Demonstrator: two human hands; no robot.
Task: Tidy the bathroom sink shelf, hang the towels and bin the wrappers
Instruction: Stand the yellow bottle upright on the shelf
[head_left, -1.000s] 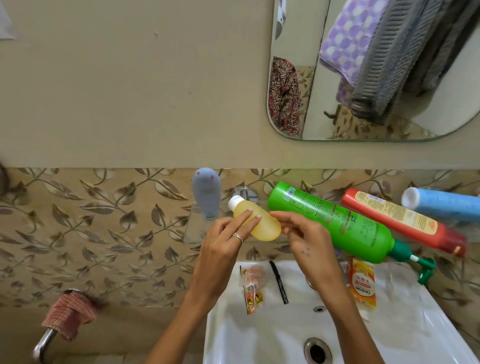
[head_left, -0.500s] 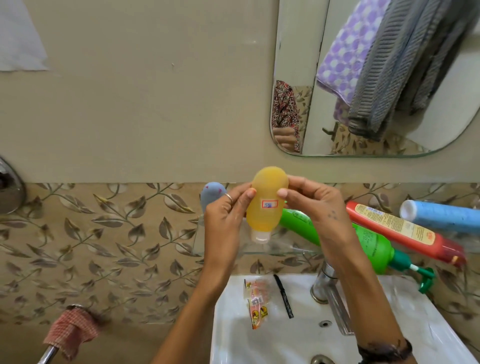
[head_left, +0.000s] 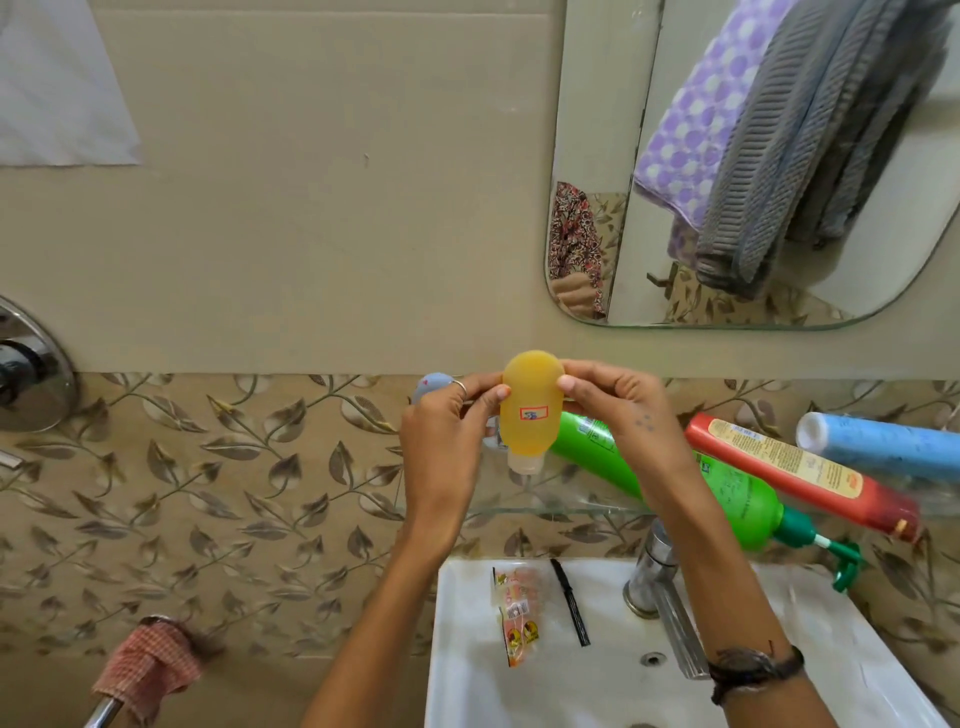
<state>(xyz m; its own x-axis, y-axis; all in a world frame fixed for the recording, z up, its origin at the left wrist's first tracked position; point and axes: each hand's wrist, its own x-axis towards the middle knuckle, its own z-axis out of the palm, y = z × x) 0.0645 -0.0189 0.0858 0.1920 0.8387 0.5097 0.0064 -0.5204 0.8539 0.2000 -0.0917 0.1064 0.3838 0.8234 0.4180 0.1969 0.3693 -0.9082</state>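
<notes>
Both hands held a small yellow bottle (head_left: 532, 402) up in front of the wall. The bottle stood upside down, with its clear cap at the bottom, just above the glass shelf (head_left: 550, 506). A little white sticker with a red edge was on its front. The left hand (head_left: 447, 441) pinched the bottle's left side with its fingertips, and a ring was on one finger. The right hand (head_left: 623, 415) pinched the bottle's right side with its thumb and fingers. A dark band was on the right wrist.

A small blue-grey bottle (head_left: 431, 384) peeked out behind the left hand. On the shelf lay a big green pump bottle (head_left: 727, 488), a red bottle (head_left: 800, 473) beside it, and a blue bottle (head_left: 883, 447) at the far right. All three lay on their sides.

Below was the white sink (head_left: 467, 691) with a shiny tap (head_left: 660, 587). An orange wrapper (head_left: 517, 613) and a thin black stick (head_left: 571, 603) lay on the sink's rim. A red checked cloth (head_left: 145, 670) hung on a metal bar at the lower left. The mirror (head_left: 587, 156) showed a purple dotted towel and a grey towel.
</notes>
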